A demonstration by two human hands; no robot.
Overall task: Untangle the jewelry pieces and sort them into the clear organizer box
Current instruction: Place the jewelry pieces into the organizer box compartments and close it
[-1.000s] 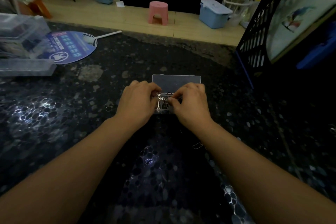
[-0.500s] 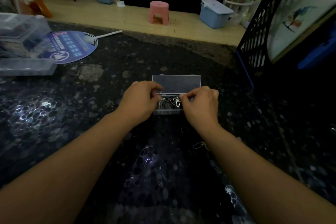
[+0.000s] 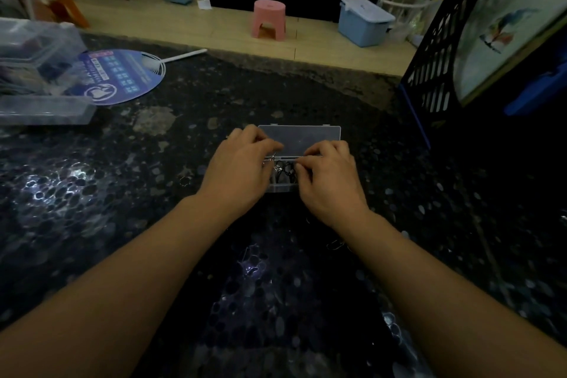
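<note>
The left hand (image 3: pixel 237 170) and right hand (image 3: pixel 329 179) pinch a tangle of thin silver jewelry (image 3: pixel 277 166) with curled fingers. It hangs over a small rectangular clear plastic organizer box (image 3: pixel 299 139), lid open, dark cords inside, on a glossy black pebbled table (image 3: pixel 122 193).

Light: dim, underexposed; far floor (image 3: pixel 214 24) brighter.
Glare: pale patches on glossy worktop (image 3: pixel 55 187).
Edges: wide-angle bowing, soft corners.
</note>
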